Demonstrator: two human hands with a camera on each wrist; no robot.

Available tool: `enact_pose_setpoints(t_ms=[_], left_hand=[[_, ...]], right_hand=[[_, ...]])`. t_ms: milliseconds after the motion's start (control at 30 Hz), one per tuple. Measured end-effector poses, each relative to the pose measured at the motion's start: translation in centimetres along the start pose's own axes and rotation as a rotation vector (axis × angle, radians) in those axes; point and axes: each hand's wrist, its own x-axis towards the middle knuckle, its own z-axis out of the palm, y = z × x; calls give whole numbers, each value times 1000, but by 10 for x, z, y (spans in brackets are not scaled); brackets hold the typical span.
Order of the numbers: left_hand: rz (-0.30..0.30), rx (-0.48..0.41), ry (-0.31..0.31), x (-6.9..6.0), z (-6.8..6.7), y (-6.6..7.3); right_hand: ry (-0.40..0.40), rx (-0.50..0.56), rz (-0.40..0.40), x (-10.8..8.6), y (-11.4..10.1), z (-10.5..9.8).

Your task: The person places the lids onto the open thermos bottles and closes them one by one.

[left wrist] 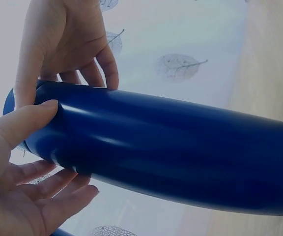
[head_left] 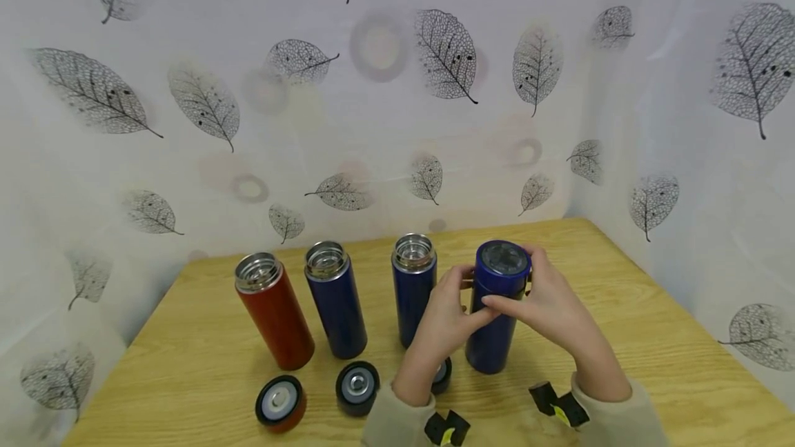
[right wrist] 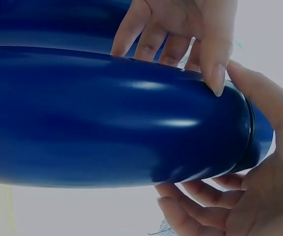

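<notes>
Both hands, the left (head_left: 450,305) and the right (head_left: 549,305), encircle the upper part of a lidded blue bottle (head_left: 491,343), which stands on the wood-grained table (head_left: 627,302), rightmost in a row of four. From my remote station I see the left thumb laid on the bottle's body just below the lid seam, with that hand's fingers curved round the side. Opposite, the right hand holds the lid end, its thumb crossing near the seam and its fingers bent about the other side. The two thumbs lie close together; I cannot tell whether they touch. The lid (head_left: 506,259) sits on the bottle and shows a dark round top.

To the left of the gripped bottle I note three open ones with bare steel necks: a nearer blue flask (head_left: 411,299), a second blue flask (head_left: 340,312) and a red flask (head_left: 279,323). Before them lie a red-sided cap (head_left: 298,409), a dark cap (head_left: 357,388) and a third cap (head_left: 444,374), partly hidden by the left forearm.
</notes>
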Motion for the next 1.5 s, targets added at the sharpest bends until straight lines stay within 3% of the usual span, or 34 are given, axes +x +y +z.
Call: enact_pose_setpoints(t_ms=[433, 667, 1100, 1500], left_hand=[[0, -117, 80, 3, 11, -6], [-16, -107, 104, 4, 14, -7], [-40, -76, 46, 4, 18, -8], [-31, -27, 25, 5, 23, -9]], right_hand=[[58, 30, 55, 4, 5, 2], [95, 93, 83, 10, 11, 4], [165, 236, 63, 20, 25, 8], [166, 299, 10, 26, 36, 9]])
